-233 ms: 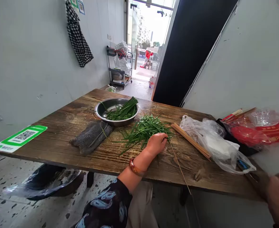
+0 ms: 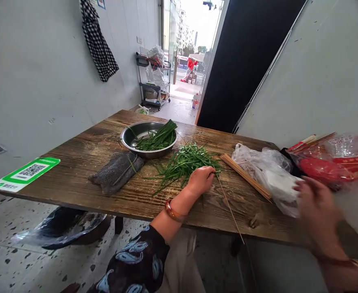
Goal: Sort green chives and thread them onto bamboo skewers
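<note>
My left hand (image 2: 201, 180) is closed in a pinch on the upper end of a thin wooden skewer (image 2: 231, 211), beside a loose heap of long green leaves, like garlic chives (image 2: 186, 162). The skewer slants down past the table's front edge. Over the right side of the table, my right hand (image 2: 319, 207) is blurred by motion, its fingers loosely apart with nothing visible in them. It passes in front of a clear plastic bag (image 2: 264, 167) with something white inside. A bundle of skewers (image 2: 244, 177) lies between the leaf heap and the bag.
A steel bowl (image 2: 125, 143) with more green leaves stands behind a dark, wrapped bundle (image 2: 113, 175) on the wooden table (image 2: 84, 158). Red packaging (image 2: 325, 169) lies at the far right by the wall. A lined bin (image 2: 75, 232) is below the left edge.
My right hand has come up and leftward from the lower right corner to in front of the plastic bag. My left hand stays at the leaves, still pinching the skewer.
</note>
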`<move>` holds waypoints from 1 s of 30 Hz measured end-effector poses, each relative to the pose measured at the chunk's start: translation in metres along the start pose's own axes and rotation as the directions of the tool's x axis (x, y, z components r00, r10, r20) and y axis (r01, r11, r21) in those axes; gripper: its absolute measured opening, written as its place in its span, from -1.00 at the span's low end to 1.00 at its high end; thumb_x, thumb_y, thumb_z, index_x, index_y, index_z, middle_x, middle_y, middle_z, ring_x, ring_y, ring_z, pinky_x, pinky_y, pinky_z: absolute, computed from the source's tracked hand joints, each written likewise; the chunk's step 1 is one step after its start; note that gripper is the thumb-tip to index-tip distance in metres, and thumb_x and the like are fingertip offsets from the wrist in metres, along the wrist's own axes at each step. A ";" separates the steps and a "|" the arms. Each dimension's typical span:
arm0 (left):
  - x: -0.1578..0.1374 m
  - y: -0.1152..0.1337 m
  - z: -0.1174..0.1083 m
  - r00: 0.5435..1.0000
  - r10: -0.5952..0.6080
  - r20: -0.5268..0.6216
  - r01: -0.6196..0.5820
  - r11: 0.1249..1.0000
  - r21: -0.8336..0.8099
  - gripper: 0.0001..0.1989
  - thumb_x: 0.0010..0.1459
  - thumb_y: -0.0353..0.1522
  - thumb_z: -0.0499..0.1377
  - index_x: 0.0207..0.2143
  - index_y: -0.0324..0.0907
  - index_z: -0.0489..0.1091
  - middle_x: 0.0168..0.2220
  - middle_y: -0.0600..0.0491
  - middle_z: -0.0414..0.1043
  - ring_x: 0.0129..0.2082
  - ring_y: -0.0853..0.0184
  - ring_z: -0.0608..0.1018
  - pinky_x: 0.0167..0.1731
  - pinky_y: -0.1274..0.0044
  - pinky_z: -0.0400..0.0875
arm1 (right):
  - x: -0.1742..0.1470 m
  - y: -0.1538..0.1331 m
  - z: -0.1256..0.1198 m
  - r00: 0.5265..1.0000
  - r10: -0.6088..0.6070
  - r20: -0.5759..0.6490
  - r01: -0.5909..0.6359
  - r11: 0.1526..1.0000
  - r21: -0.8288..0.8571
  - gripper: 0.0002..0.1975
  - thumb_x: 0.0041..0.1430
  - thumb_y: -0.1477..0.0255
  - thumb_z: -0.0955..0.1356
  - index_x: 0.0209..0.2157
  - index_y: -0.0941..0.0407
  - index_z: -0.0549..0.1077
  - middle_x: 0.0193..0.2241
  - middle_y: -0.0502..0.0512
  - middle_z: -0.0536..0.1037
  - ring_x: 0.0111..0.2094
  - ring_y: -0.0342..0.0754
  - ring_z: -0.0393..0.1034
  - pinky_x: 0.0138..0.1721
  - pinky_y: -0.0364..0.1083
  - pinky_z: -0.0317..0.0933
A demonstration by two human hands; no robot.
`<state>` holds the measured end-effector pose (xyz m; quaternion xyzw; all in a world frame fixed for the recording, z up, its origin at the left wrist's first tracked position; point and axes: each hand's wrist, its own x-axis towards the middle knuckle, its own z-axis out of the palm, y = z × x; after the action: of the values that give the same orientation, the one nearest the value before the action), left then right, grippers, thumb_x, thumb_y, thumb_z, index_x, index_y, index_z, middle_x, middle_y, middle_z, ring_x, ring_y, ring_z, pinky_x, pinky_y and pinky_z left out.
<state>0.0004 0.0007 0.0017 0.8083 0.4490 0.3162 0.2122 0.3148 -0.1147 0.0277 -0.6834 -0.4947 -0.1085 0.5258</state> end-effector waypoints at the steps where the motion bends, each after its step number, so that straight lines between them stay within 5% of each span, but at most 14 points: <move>1: 0.000 0.000 0.000 1.000 -0.001 0.000 0.001 1.000 0.003 -0.76 0.20 -0.43 0.06 -0.16 -0.16 0.49 -0.14 0.00 0.56 -0.12 0.27 0.57 -0.09 0.48 0.44 | -0.004 -0.021 0.021 0.992 -0.005 0.124 0.002 1.000 0.028 -0.55 0.20 0.08 0.26 -0.06 0.11 0.46 -0.25 0.30 0.60 -0.32 0.09 0.51 -0.31 0.05 0.34; 4: 0.000 -0.001 -0.001 1.000 0.000 -0.002 0.000 1.000 0.012 -0.77 0.21 -0.42 0.06 -0.16 -0.16 0.48 -0.14 0.01 0.56 -0.12 0.28 0.57 -0.09 0.48 0.43 | -0.023 -0.065 0.081 0.873 -0.198 0.446 0.137 0.977 0.166 -0.61 0.24 0.11 0.23 -0.19 0.11 0.50 -0.27 0.20 0.60 -0.29 0.05 0.49 -0.25 0.01 0.32; 8: 0.000 -0.001 -0.002 0.999 -0.007 -0.040 0.010 0.999 0.052 -0.78 0.24 -0.40 0.04 -0.16 -0.14 0.47 -0.15 0.01 0.55 -0.14 0.28 0.57 -0.13 0.49 0.43 | -0.041 -0.092 0.136 0.690 -0.300 0.658 0.138 0.948 0.288 -0.65 0.28 0.16 0.21 -0.30 0.10 0.48 -0.41 0.12 0.59 -0.38 0.00 0.46 -0.32 -0.05 0.25; 12: -0.001 0.002 -0.005 0.996 -0.050 -0.073 0.058 0.992 0.113 -0.77 0.26 -0.40 0.01 -0.16 -0.16 0.45 -0.17 -0.01 0.54 -0.17 0.27 0.56 -0.18 0.48 0.43 | -0.039 -0.101 0.163 0.658 -0.261 0.707 -0.037 0.926 0.377 -0.68 0.23 0.15 0.27 -0.42 0.09 0.40 -0.55 0.02 0.50 -0.51 -0.07 0.38 -0.42 -0.10 0.20; 16: -0.002 0.004 -0.006 0.998 -0.038 -0.048 0.046 0.985 0.168 -0.77 0.27 -0.40 0.00 -0.17 -0.15 0.45 -0.20 0.00 0.53 -0.21 0.28 0.56 -0.22 0.50 0.41 | -0.037 -0.101 0.172 0.585 -0.161 0.795 -0.390 0.803 0.450 -0.67 0.15 0.12 0.34 -0.24 0.10 0.39 -0.57 -0.06 0.48 -0.61 -0.14 0.32 -0.55 -0.15 0.17; 19: -0.003 0.005 -0.005 0.999 -0.029 -0.016 0.031 0.977 0.210 -0.78 0.27 -0.40 0.00 -0.18 -0.15 0.44 -0.23 0.01 0.52 -0.23 0.28 0.55 -0.24 0.51 0.41 | -0.039 -0.101 0.173 0.534 -0.135 0.834 -0.527 0.718 0.454 -0.64 0.10 0.13 0.38 -0.23 0.12 0.41 -0.59 -0.08 0.46 -0.65 -0.19 0.28 -0.60 -0.18 0.13; 22: -0.003 0.004 -0.006 0.999 -0.047 -0.004 0.047 0.970 0.239 -0.79 0.26 -0.40 0.01 -0.17 -0.15 0.43 -0.21 0.01 0.53 -0.22 0.29 0.56 -0.23 0.51 0.41 | -0.039 -0.100 0.175 0.518 -0.078 0.852 -0.638 0.628 0.446 -0.64 0.05 0.15 0.42 -0.25 0.14 0.44 -0.60 -0.08 0.46 -0.66 -0.22 0.26 -0.64 -0.22 0.07; 27: -0.002 -0.002 -0.009 0.995 -0.094 0.015 0.085 0.943 0.322 -0.81 0.25 -0.37 0.06 -0.13 -0.14 0.41 -0.14 0.00 0.54 -0.13 0.26 0.56 -0.15 0.49 0.41 | -0.022 -0.091 0.178 0.603 0.148 0.784 -0.755 0.424 0.501 -0.65 -0.10 0.22 0.48 -0.34 0.15 0.44 -0.63 -0.11 0.42 -0.68 -0.29 0.18 -0.67 -0.26 0.01; 30: -0.001 -0.008 -0.012 0.994 -0.110 0.001 0.102 0.921 0.377 -0.81 0.26 -0.36 0.06 -0.15 -0.14 0.43 -0.15 -0.01 0.54 -0.13 0.26 0.56 -0.14 0.48 0.41 | -0.010 -0.083 0.177 0.608 0.254 0.752 -0.783 0.344 0.517 -0.66 -0.20 0.26 0.48 -0.39 0.13 0.41 -0.65 -0.13 0.40 -0.68 -0.29 0.15 -0.68 -0.27 -0.02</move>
<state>-0.0133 0.0046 0.0050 0.8119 0.5421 0.2033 0.0749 0.1789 0.0227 -0.0032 -0.4800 -0.3499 0.5185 0.6151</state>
